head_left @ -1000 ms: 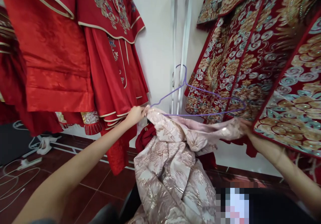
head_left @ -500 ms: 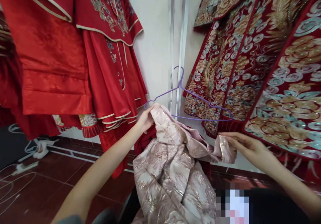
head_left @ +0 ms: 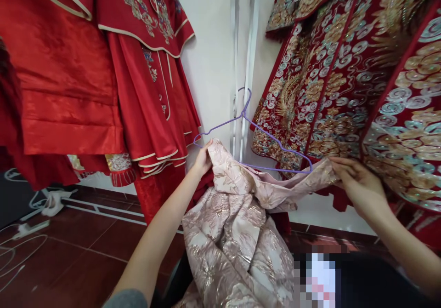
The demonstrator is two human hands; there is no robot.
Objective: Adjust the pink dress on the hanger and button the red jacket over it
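Observation:
A pale pink brocade dress with a shiny floral weave hangs between my two hands, its skirt bunched in folds below. My left hand is closed on the left end of its top edge, close to the left tip of the purple hanger. Out to the right, my right hand pinches the other end of the top, pulling that band of cloth taut. The hanger's hook is at the white upright pole, and its right shoulder lies just over the stretched cloth.
Red garments with cream piping hang on the left. Heavily embroidered red-and-gold garments hang on the right. White metal poles stand against the wall. White cables and a rack's base bar lie over the dark red tiled floor.
My right hand has moved up and to the right, drawing the dress's top band out straighter under the hanger. My left hand keeps its hold at nearly the same spot.

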